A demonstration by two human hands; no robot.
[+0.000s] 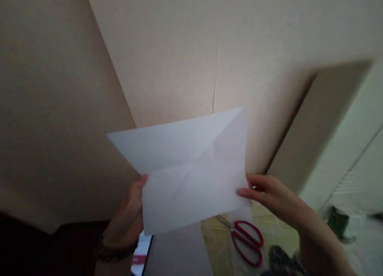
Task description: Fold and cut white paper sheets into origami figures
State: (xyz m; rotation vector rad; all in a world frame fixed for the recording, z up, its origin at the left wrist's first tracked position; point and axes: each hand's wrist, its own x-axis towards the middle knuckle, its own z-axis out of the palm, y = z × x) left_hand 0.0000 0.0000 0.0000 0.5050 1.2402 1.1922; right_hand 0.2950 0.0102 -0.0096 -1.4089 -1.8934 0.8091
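A white sheet of paper (191, 168) is held up in front of me, with crease lines crossing near its middle. My left hand (134, 204) grips its left edge, the thumb on the near face and the other fingers mostly hidden behind. On the opposite edge, my right hand (266, 190) pinches the paper between thumb and fingers. Below the sheet lie scissors (248, 242) with red handles, their blades partly covered by the paper.
A lit screen (141, 252) shows by my left wrist, beside a pale flat surface (179, 252). Under the scissors is a yellowish tabletop (215, 244). Walls (179, 60) rise close behind, and a dark green item (338, 224) is blurred at the right.
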